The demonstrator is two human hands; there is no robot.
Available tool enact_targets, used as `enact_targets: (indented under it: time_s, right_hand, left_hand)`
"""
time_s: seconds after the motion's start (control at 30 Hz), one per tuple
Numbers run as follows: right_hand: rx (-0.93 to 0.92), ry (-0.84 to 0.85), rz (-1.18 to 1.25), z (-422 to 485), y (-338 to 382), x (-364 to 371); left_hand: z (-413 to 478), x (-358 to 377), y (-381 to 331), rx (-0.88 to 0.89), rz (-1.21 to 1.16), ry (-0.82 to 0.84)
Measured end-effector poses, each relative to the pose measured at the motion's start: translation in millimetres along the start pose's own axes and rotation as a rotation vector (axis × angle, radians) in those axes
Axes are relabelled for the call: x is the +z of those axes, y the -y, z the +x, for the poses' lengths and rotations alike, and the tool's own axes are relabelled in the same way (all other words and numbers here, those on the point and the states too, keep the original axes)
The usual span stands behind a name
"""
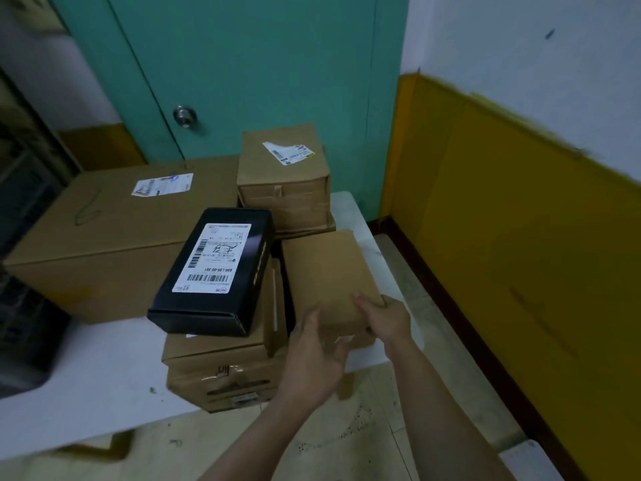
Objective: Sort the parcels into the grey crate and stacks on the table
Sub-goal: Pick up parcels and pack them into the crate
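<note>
both hands grip the near end of a plain brown cardboard parcel (329,279) at lower centre-right of the frame.
left hand (314,359) cups its near underside, right hand (385,317) clamps the near right corner; it sits at the white table (86,376) edge beside a black labelled box (215,269). looks stiff, light, smooth-faced: corners and edges seem the safest hold.
</note>
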State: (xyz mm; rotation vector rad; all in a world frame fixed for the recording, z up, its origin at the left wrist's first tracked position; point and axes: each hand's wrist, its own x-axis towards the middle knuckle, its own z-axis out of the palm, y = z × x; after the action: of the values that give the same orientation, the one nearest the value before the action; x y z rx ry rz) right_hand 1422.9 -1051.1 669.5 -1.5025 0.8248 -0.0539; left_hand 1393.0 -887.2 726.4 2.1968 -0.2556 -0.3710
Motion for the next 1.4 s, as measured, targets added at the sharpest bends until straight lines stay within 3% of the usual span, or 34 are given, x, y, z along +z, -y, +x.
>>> enact_targets:
  time_s: [0.17,0.3,0.4,0.53,0.77,0.9,1.13,1.27,1.4]
  right_hand:
    - [-0.035,-0.046,0.018,-3,-12,-27]
    - [-0.041,-0.055,0.083,-19,-19,-45]
    - [-0.041,-0.096,0.101,-33,-23,-54]
    - [-0.143,-0.127,0.148,-54,-1,-63]
    - [-0.466,-0.223,0.172,-98,99,-61]
    - [-0.660,-0.205,0.204,-132,158,-19]
    - [-0.838,0.008,0.244,-194,208,71]
    - [-0.870,0.104,0.160,-221,209,138]
    - [-0.840,0.224,0.091,-249,198,207]
  left_hand:
    - [21,14,4,-0.067,0.004,0.003]
    - [38,24,-4,-0.244,-0.245,0.044]
    - [43,28,-11,-0.313,-0.296,0.051]
    - [37,15,-30,-0.186,-0.292,0.006]
    - [22,-53,-88,0.243,-0.404,-0.218]
    - [6,-113,-112,0.400,-0.501,-0.431]
    - [-24,-210,-91,0.469,-0.746,-0.678]
    - [-41,-269,-47,0.418,-0.811,-0.818]
    - [-61,-324,13,0.335,-0.726,-0.957]
